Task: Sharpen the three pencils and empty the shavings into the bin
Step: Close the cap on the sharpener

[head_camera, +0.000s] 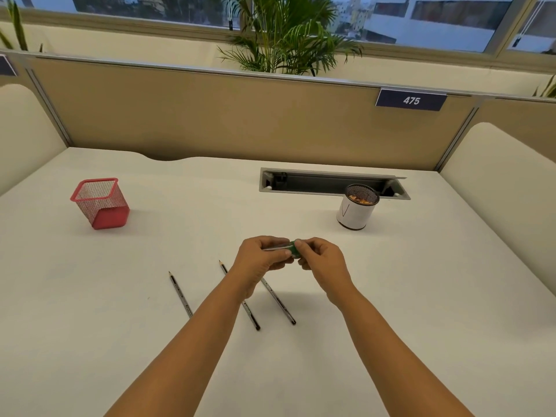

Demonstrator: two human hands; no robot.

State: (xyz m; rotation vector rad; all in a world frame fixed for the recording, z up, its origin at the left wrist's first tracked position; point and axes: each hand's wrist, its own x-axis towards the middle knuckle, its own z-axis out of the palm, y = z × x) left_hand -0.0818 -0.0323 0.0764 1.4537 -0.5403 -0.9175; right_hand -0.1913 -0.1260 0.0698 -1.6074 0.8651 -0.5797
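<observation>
Left hand (pixel 261 256) and right hand (pixel 319 260) pinch the small green plastic sharpener (pixel 293 250), at the counter's centre. Light and slick, I judge; best gripped by its flat sides.

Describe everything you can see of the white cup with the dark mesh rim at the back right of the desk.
The white cup is a round container, its wall wrapped in what looks like white paper bearing a thin V-shaped mark, with dark mesh showing at the rim and base. It stands upright on the desk, just in front of the grey cable tray. Orange-brown bits, probably shavings, lie inside. Neither hand touches it.
</observation>
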